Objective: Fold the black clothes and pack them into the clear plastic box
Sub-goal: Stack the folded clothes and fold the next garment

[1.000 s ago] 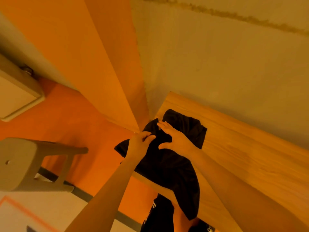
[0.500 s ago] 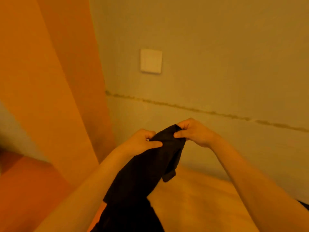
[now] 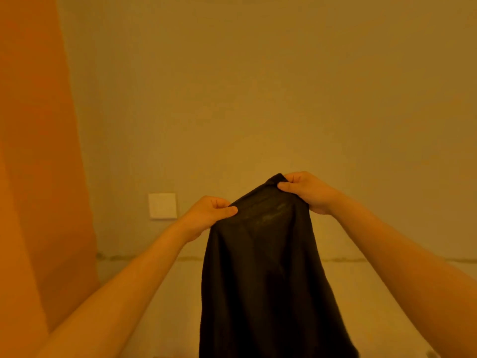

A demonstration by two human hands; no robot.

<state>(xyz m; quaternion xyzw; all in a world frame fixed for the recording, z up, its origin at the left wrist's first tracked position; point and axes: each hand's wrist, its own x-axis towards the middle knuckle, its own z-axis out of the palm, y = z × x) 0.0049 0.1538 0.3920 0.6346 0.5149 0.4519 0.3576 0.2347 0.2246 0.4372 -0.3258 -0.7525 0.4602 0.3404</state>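
Note:
A black garment (image 3: 263, 275) hangs in the air in front of me, held up by its top edge. My left hand (image 3: 209, 215) pinches the upper left part of that edge between thumb and curled fingers. My right hand (image 3: 307, 192) grips the upper right corner, a little higher than the left. The cloth drops straight down and runs out of the bottom of the view. The clear plastic box is not in view, and neither is the table.
A plain wall fills the view, with a white switch plate (image 3: 162, 205) left of my left hand. An orange wall panel (image 3: 38, 151) runs down the left side. A dark crack line (image 3: 116, 257) crosses the wall low down.
My hands have lifted the black garment off the wooden table and raised it in front of the wall. They have spread apart along its top edge. The view has tilted upward.

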